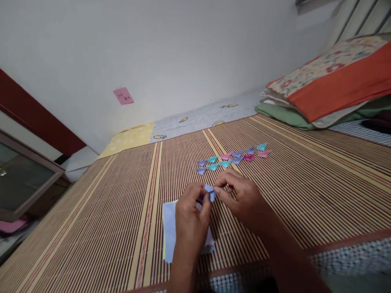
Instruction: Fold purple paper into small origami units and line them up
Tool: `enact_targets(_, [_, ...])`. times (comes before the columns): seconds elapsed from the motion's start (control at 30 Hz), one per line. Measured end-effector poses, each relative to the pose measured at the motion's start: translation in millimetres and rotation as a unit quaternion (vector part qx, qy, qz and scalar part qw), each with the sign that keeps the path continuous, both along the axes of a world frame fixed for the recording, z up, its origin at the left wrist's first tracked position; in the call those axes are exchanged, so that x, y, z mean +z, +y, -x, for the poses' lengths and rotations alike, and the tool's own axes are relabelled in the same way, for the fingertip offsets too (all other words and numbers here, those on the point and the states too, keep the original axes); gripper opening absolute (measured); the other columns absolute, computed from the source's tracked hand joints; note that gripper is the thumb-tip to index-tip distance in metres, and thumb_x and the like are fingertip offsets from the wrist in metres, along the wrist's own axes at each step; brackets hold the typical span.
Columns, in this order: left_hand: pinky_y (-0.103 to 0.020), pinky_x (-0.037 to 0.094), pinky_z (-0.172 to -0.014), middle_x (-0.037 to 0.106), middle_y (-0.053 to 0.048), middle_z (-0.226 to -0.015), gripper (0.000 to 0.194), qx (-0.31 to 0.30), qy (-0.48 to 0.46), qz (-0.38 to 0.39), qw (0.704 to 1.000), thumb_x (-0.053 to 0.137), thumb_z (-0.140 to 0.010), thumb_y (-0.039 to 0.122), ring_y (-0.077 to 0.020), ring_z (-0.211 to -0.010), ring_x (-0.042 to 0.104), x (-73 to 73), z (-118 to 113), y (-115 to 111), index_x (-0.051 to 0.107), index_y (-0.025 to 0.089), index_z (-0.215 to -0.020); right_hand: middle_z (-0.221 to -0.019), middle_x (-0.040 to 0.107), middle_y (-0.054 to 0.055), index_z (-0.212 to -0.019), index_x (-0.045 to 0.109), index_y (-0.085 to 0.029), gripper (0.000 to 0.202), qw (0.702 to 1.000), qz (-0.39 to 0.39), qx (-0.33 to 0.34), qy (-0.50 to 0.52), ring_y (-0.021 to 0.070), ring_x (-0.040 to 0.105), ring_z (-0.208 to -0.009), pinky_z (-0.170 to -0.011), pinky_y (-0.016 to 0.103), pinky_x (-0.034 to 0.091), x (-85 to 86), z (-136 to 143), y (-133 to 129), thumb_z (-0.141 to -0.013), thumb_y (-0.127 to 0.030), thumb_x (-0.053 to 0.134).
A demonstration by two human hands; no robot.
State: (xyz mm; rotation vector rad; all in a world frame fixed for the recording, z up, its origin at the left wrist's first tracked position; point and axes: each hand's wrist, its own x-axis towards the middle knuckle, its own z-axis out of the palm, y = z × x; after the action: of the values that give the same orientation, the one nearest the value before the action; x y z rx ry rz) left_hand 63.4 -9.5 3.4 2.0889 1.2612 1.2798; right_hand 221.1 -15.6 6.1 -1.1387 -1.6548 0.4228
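Both hands meet over the striped mat [106,211] near its front edge. The left hand [191,221] and the right hand [241,199] pinch a small folded lilac paper [209,191] between thumbs and fingertips, held just above the mat. Under the left hand lies a stack of paper sheets [170,228], close to the front edge. Beyond the hands, two rows of folded paper pieces [232,156] sit toward the mat's middle. Pillows [336,81] crowd the far right corner; the mat's left side lies open.
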Motion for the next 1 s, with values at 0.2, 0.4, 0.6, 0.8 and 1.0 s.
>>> enact_targets(0.2, [-0.028, 0.049, -0.079, 0.068, -0.004, -0.101, 0.020, 0.001, 0.024, -0.034, 0.999, 0.058, -0.089, 0.001, -0.0181, -0.092, 0.065, -1.9, 1.6, 1.1, 0.061, 0.020, -0.086, -0.077, 0.066, 0.000, -0.088, 0.062, -0.020, 0.015, 0.994, 0.106, -0.003, 0.004, 0.0169, 0.060, -0.069, -0.065, 0.029, 0.042, -6.2, 7.8, 0.7, -0.084, -0.009, 0.054])
enact_targets(0.4, [-0.030, 0.049, -0.082, 0.068, -0.005, -0.102, 0.017, -0.010, 0.042, -0.034, 0.998, 0.058, -0.091, 0.003, -0.0192, -0.095, 0.065, -1.7, 2.7, 1.6, 0.062, 0.020, -0.087, -0.060, 0.054, -0.005, -0.079, 0.058, -0.021, 0.014, 0.991, 0.124, -0.038, 0.020, 0.0130, 0.049, -0.054, -0.053, 0.026, 0.033, -7.9, 7.9, 0.9, -0.081, -0.009, 0.054])
enact_targets(0.6, [-0.027, 0.046, -0.070, 0.068, -0.001, -0.089, 0.015, -0.019, -0.010, 0.048, 0.999, 0.060, -0.090, 0.008, -0.0160, -0.077, 0.063, -2.1, 6.4, 2.7, 0.064, 0.021, -0.083, -0.066, 0.059, -0.004, -0.082, 0.060, -0.022, 0.017, 0.987, 0.155, 0.032, 0.025, 0.0145, 0.055, -0.060, -0.056, 0.027, 0.038, -1.9, -1.4, -1.3, -0.097, -0.026, 0.054])
enact_targets(0.8, [-0.028, 0.044, -0.067, 0.065, 0.000, -0.079, 0.014, -0.007, -0.014, 0.064, 0.998, 0.058, -0.093, 0.013, -0.0164, -0.073, 0.062, -1.1, 6.2, 1.7, 0.064, 0.021, -0.082, -0.097, 0.067, 0.003, -0.090, 0.064, -0.020, 0.021, 0.999, 0.025, 0.028, -0.012, 0.0194, 0.065, -0.095, -0.086, 0.034, 0.048, -0.8, -0.8, -1.0, -0.089, -0.004, 0.051])
enact_targets(1.0, [-0.027, 0.043, -0.069, 0.063, 0.000, -0.080, 0.015, 0.016, 0.033, 0.029, 0.999, 0.056, -0.092, 0.010, -0.0166, -0.075, 0.060, -4.2, 2.2, 2.6, 0.064, 0.020, -0.085, -0.099, 0.066, 0.008, -0.089, 0.062, -0.018, 0.022, 0.997, -0.010, -0.006, -0.078, 0.0248, 0.065, -0.100, -0.093, 0.040, 0.051, -0.2, 5.6, -0.6, -0.083, 0.001, 0.053])
